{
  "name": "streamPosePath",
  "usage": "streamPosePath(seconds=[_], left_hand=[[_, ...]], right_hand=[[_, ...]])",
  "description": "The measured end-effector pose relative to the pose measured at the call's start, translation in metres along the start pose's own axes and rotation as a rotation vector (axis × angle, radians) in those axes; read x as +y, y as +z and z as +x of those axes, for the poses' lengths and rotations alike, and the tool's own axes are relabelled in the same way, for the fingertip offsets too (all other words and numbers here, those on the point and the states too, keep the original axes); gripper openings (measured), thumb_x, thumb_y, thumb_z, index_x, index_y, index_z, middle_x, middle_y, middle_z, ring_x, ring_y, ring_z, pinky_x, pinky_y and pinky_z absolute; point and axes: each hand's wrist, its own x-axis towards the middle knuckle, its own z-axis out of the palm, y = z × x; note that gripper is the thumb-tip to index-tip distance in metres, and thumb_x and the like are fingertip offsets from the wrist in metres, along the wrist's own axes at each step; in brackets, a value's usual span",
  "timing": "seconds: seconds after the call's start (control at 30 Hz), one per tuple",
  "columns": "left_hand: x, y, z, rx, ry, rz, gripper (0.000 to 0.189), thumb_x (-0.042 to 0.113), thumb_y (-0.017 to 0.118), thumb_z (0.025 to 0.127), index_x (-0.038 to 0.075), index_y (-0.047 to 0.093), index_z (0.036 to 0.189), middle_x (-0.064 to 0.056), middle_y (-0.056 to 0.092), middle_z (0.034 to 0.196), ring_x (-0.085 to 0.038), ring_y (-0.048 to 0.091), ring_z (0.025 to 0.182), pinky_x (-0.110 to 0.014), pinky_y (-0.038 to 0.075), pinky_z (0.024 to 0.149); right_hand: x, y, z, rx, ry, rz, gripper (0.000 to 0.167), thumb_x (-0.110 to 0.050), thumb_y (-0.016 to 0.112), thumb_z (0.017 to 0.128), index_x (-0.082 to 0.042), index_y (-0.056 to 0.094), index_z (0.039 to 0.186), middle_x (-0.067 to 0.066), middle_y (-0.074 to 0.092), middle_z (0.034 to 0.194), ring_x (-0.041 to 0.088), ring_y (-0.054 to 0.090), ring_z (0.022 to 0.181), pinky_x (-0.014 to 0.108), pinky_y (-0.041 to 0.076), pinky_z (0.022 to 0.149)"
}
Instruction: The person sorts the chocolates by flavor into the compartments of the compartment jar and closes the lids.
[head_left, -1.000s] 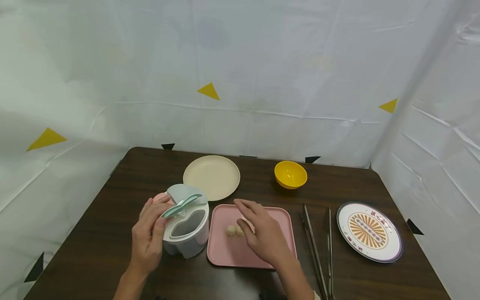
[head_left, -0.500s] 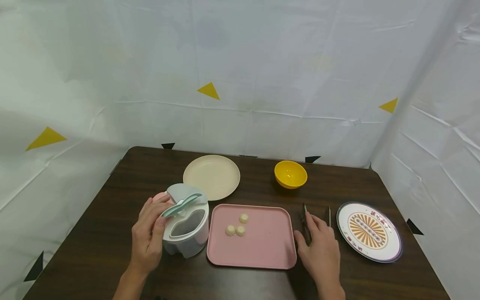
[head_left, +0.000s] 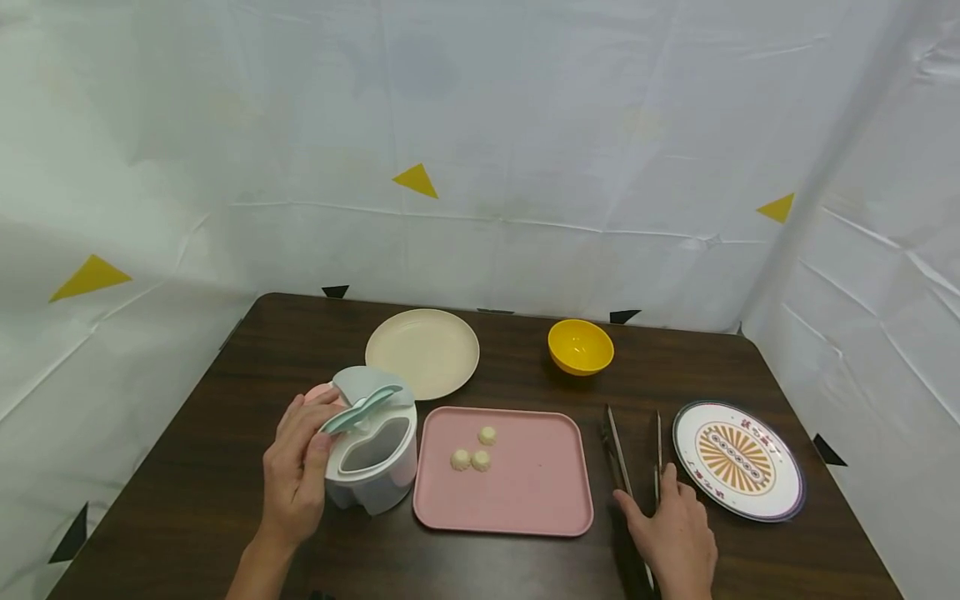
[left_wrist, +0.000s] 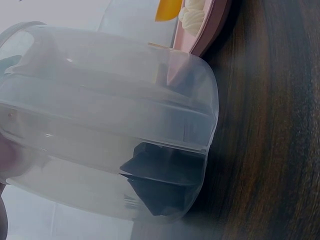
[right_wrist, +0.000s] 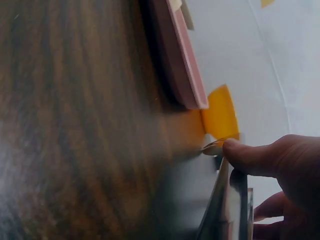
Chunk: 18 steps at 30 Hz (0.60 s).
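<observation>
My left hand grips the top side of a lidded, compartmented seasoning box with translucent walls. A mint-green handle lies across its top between the thumb and fingers, and one dark opening shows in front. Up close in the left wrist view, the clear box wall has a dark patch at its lower end. My right hand straddles long metal tongs, thumb on the left arm and fingers at the right arm. In the right wrist view the thumb presses the tongs' metal edge.
A pink tray between the hands carries a few small cream-coloured dumplings. Behind are a cream plate and a yellow bowl. A patterned plate lies right of the tongs. White sheeting walls off the dark table.
The right hand has left the space over the tray and gone right to the tongs, then slid down nearer their handle end. The left hand stays on the seasoning box.
</observation>
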Motion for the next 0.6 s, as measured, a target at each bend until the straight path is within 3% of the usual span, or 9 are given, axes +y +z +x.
streamPosePath(seconds=[0.27, 0.6], left_hand=[[-0.0004, 0.0003, 0.0006, 0.001, 0.014, -0.008, 0.025, -0.009, 0.045, 0.088, -0.010, 0.065, 0.103, -0.026, 0.065, 0.101, -0.035, 0.057, 0.117, -0.044, 0.023, 0.113], [-0.0016, 0.0001, -0.0005, 0.005, 0.016, -0.009, 0.025, -0.009, 0.045, 0.089, -0.010, 0.065, 0.103, -0.026, 0.066, 0.101, -0.037, 0.057, 0.117, -0.044, 0.023, 0.113]], right_hand=[[0.0041, 0.0052, 0.0004, -0.011, 0.000, 0.024, 0.098, -0.055, 0.071, 0.081, 0.012, 0.034, 0.142, 0.033, 0.053, 0.115, 0.048, 0.056, 0.099, 0.061, 0.047, 0.075], [0.0056, 0.0025, -0.0003, 0.004, -0.028, 0.070, 0.075, -0.037, 0.070, 0.086, 0.009, 0.041, 0.137, 0.028, 0.056, 0.107, 0.052, 0.056, 0.096, 0.065, 0.043, 0.077]])
